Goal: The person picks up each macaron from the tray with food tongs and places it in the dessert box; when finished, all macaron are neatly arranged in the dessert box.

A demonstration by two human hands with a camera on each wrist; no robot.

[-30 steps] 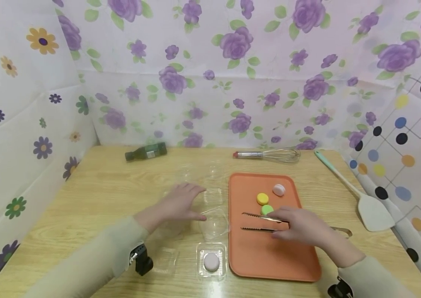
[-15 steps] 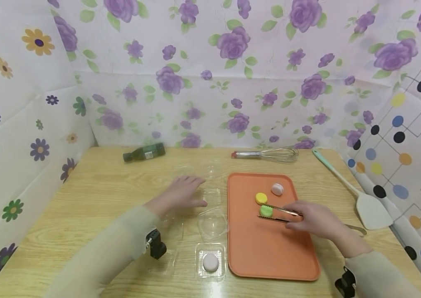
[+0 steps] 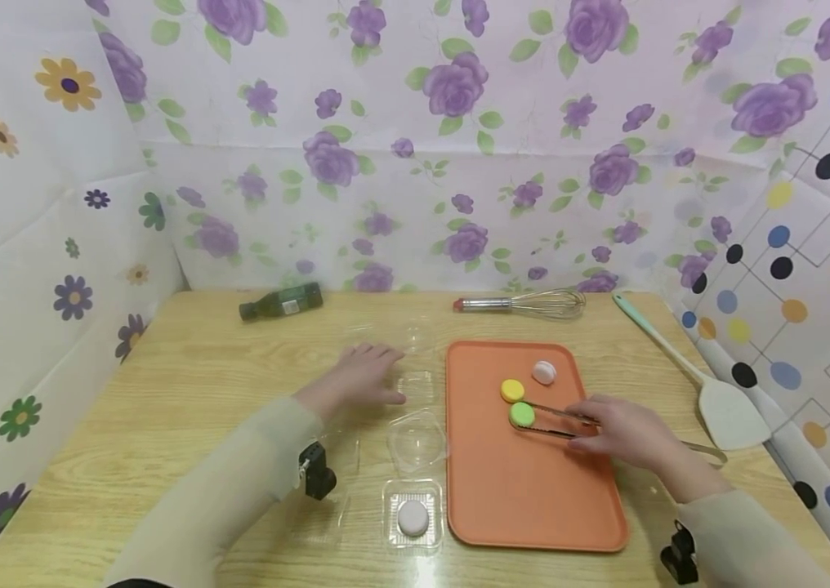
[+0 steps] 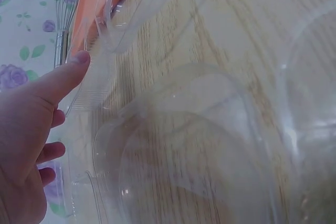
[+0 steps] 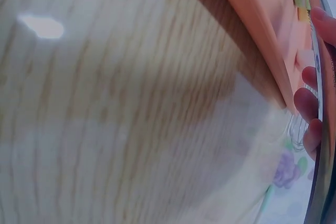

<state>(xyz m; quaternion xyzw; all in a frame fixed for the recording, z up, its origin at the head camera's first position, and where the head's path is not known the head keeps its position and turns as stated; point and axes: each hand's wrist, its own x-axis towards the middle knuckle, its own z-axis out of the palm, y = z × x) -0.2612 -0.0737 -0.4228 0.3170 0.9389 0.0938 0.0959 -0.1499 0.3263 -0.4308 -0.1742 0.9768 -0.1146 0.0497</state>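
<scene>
My right hand grips metal tongs over the orange tray. Between the tongs' tips sits a green macaron; a yellow macaron lies just behind it and a pale pink macaron farther back. In the right wrist view, fingers wrap the tongs. My left hand holds nothing, thumb apart from the fingers, above clear plastic boxes left of the tray. One open box's lid is tipped back behind its base, where a pale macaron rests.
Along the back of the table lie a dark green bottle and a whisk. A white spatula with a mint handle lies at the right. More clear boxes stand under and around my left hand.
My right hand has shifted right, and the tongs' tips, earlier left of the green macaron, are now on either side of it. My left hand has moved slightly away from me.
</scene>
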